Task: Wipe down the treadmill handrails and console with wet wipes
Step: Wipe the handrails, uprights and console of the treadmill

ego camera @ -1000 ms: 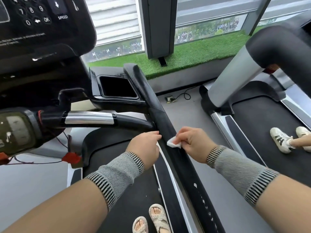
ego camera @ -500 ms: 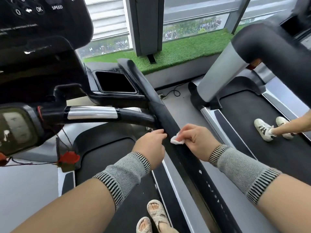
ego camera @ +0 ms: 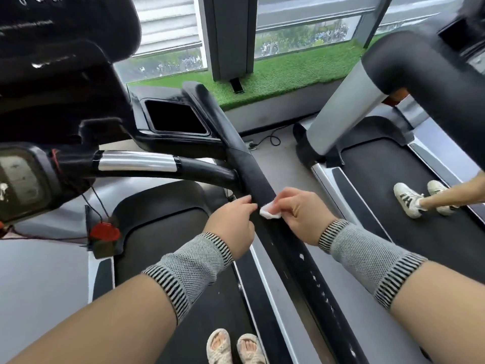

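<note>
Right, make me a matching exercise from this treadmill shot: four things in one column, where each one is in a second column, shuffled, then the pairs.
Things
1. wet wipe
2. red safety clip
3. white sneakers
4. silver grip section

Places
A. on the neighbouring treadmill's belt
B. on the crossbar under the console
C. pinched in the right hand, against the side handrail
D. hanging on a cord, lower left

Pairs: 1-C, 2-D, 3-A, 4-B

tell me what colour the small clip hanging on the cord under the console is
Red, a rounded red plastic clip on a thin cord, seen in the head view.
</note>
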{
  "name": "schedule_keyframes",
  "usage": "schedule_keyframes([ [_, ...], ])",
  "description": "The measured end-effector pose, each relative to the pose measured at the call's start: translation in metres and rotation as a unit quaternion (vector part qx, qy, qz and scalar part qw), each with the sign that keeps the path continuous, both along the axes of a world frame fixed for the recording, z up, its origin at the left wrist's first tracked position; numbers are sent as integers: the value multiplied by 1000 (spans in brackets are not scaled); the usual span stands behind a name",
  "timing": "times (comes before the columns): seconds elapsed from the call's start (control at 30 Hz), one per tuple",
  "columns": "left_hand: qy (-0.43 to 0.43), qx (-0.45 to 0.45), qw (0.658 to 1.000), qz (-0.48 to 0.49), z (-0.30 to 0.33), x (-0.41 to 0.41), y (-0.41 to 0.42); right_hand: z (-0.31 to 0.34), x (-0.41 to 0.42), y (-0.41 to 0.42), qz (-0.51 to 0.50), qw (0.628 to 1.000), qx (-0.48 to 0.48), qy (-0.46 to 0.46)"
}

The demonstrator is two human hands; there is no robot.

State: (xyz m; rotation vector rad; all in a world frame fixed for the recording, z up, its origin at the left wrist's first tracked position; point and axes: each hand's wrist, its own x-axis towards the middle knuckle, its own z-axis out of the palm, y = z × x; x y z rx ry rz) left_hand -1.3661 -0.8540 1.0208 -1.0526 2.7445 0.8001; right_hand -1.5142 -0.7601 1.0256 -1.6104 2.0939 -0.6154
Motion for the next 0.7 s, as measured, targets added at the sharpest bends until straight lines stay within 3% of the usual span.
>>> schedule_keyframes([
  [0.1,3,-2,1000,13,3,-2,6,5,-13,-3,39,998,38,11],
  [0.33,-20,-18,1000,4,-2,-3,13,-5,-9,-48,-65,998,-21,8],
  [0.57,-25,-11,1000,3,-3,-4,16,3,-14,7,49,998,32,7],
  [0.7,-13,-8,1000,13,-2,-4,17,4,-14,-41,-32,999,-23,10],
])
